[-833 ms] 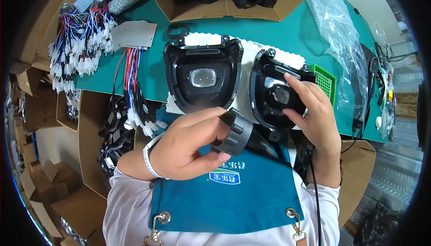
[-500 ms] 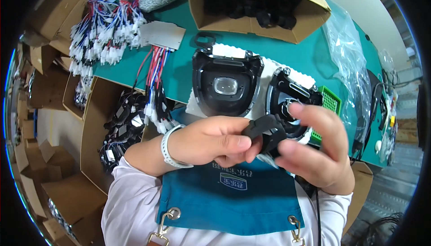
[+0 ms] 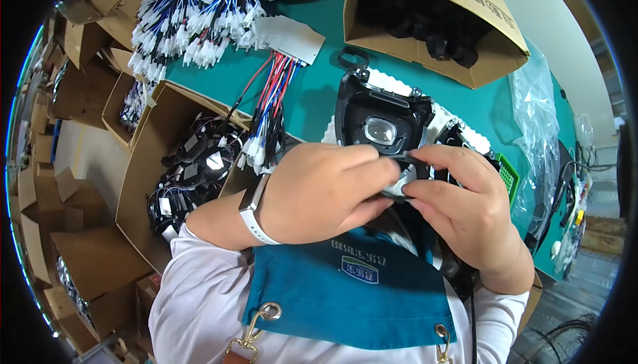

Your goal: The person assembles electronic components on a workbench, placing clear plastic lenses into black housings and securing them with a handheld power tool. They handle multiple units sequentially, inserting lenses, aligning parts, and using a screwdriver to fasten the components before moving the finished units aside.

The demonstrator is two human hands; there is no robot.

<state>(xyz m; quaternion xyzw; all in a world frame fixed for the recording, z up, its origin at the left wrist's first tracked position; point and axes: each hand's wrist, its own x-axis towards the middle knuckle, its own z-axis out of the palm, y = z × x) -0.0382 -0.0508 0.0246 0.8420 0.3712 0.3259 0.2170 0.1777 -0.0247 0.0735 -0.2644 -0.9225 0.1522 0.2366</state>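
My left hand (image 3: 332, 191) and my right hand (image 3: 468, 211) meet above the table's near edge, both pinching a thin black loop-shaped part (image 3: 407, 158). Fingers cover much of it. Something silvery grey shows within the loop; I cannot tell what it is. Just beyond my fingers lies a black plastic housing (image 3: 352, 113) with a clear lens (image 3: 381, 131) in its middle, resting on a white foam sheet (image 3: 389, 84). A second black housing (image 3: 452, 131) is partly hidden behind my right hand. A similar black loop (image 3: 353, 58) lies on the table beyond.
A cardboard box (image 3: 512, 18) of black parts stands at the back. Bundled wires (image 3: 272, 108) with white connectors hang off the table (image 3: 312, 88) at left, above a box of black assemblies (image 3: 193, 171). A green basket (image 3: 508, 177) and clear plastic bag (image 3: 531, 105) are at right.
My right hand, open before, has closed on the black loop-shaped part. My left hand has turned over, its back now up. The table scene has shifted rightward in view.
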